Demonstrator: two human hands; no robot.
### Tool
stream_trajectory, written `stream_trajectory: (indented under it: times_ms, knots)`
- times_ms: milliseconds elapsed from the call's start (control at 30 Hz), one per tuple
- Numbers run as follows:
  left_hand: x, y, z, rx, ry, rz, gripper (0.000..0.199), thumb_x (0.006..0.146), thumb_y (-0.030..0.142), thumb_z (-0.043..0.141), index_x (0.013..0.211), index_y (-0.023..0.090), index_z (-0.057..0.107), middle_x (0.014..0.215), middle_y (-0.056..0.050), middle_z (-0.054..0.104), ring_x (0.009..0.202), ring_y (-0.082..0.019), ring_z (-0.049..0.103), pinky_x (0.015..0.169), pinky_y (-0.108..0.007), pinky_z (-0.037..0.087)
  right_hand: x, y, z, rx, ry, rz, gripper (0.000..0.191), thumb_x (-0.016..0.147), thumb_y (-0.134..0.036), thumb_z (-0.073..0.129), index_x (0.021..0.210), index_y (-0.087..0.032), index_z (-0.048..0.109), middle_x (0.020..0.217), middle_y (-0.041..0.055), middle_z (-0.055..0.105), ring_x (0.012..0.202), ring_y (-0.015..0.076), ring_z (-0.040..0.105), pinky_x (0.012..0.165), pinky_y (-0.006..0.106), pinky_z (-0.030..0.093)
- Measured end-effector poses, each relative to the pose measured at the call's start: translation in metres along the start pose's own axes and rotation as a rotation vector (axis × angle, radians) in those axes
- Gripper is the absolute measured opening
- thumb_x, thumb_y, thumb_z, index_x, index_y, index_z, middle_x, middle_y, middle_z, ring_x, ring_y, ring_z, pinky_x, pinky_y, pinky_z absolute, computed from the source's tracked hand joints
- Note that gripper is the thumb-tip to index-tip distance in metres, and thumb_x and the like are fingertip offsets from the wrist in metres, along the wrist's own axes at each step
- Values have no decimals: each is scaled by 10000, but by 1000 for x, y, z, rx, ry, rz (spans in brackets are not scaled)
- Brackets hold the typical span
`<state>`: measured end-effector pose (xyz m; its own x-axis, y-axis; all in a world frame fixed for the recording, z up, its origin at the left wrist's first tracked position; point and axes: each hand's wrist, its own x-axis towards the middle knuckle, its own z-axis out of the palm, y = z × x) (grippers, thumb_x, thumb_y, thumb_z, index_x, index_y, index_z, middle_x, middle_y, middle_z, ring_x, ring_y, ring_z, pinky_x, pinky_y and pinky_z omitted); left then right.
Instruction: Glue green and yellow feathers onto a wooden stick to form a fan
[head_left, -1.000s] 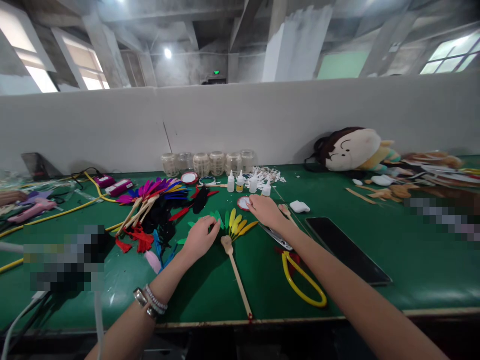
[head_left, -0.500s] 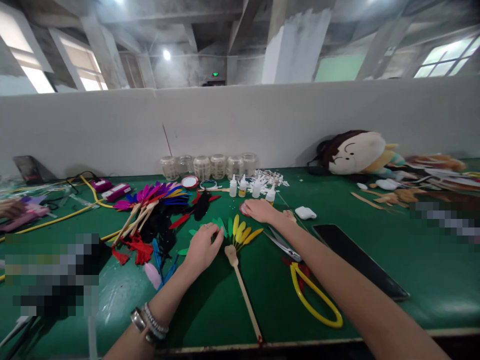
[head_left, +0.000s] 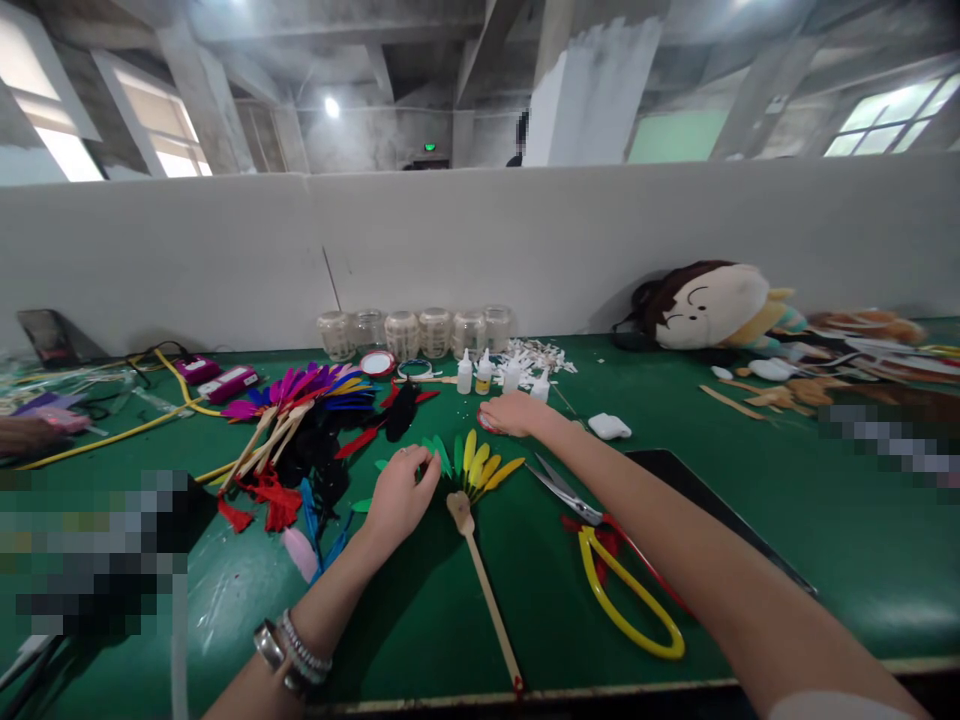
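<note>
A wooden-handled fan [head_left: 489, 595] lies with its handle toward the front edge, yellow feathers [head_left: 487, 468] and green feathers [head_left: 448, 456] spread from its head. Left of it, my left hand [head_left: 401, 492] is closed, thumb and finger together at a green feather; the fingertips are partly hidden. Farther back, my right hand [head_left: 517, 414] reaches down over a red-rimmed lid [head_left: 487, 422]. Its fingers are bunched at the lid, and what they hold, if anything, is hidden. Scissors [head_left: 592, 510] with yellow and red handles lie below my right forearm, blades apart.
Small glue bottles [head_left: 484, 374] stand behind my right hand, clear jars [head_left: 402, 335] along the wall. Several feathered fans [head_left: 300, 400] and black feathers [head_left: 307, 460] lie left. A dark flat tablet-like slab [head_left: 720, 510], a white case [head_left: 609, 426] and a doll-faced bag [head_left: 712, 303] are right.
My right hand has shifted slightly left over the lid, and the forearm has moved so more of the scissors' red handle shows. My left hand stays at the green feathers.
</note>
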<state>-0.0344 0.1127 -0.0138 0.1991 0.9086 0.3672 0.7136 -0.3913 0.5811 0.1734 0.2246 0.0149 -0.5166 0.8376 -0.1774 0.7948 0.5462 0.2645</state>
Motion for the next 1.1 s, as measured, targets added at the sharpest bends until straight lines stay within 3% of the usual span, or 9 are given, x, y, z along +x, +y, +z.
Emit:
stream_trajectory:
  times_ms: [367, 700, 1100]
  knots:
    - [0, 2, -2, 1, 5, -6, 296, 831, 287, 362, 551, 196, 346, 572, 18, 408, 613, -138, 422, 592, -256, 314, -6, 8, 13, 87, 76, -13, 366, 890, -343, 269, 876, -150, 581, 916, 91, 635, 756, 180, 579, 646, 268, 337]
    - [0, 3, -2, -9, -2, -10, 304, 839, 299, 348, 554, 196, 335, 578, 17, 401, 611, -138, 413, 592, -256, 309, -4, -2, 12, 25, 99, 9, 293, 886, -260, 306, 948, -136, 564, 960, 132, 618, 802, 209, 582, 656, 287, 322]
    - [1, 0, 0, -25, 7, -9, 311, 831, 313, 346, 542, 197, 351, 562, 19, 399, 606, -137, 420, 587, -257, 311, 1, 10, 18, 59, 69, -58, 273, 897, -239, 301, 968, -157, 551, 967, 116, 606, 743, 182, 583, 593, 258, 331]
